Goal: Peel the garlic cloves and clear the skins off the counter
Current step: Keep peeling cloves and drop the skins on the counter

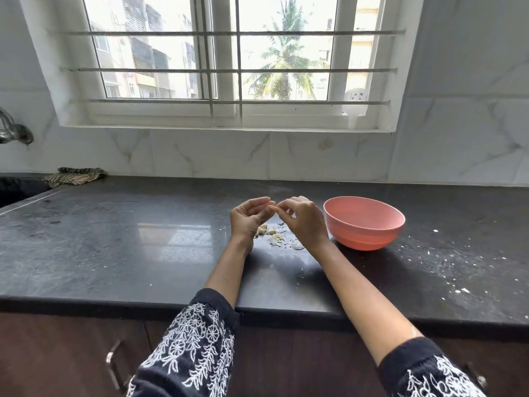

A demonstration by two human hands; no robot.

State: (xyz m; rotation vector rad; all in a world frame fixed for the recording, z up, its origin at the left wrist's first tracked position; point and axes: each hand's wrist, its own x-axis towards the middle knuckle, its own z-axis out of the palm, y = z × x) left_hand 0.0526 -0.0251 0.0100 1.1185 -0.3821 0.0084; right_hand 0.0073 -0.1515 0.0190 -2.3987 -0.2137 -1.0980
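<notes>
My left hand (248,217) and my right hand (304,219) meet above the dark counter (143,253). Between their fingertips they pinch a small garlic clove (271,208); most of it is hidden by the fingers. Under the hands lies a little heap of garlic cloves (264,230) and thin pale skins (286,242) on the counter. A pink bowl (363,223) stands just right of my right hand; what lies inside it cannot be seen.
White flecks (446,270) are scattered over the counter right of the bowl. A striped cloth (74,176) lies at the back left beside the sink (17,190) and tap (14,130). A tiled wall and a barred window rise behind. The counter's front edge runs under my forearms.
</notes>
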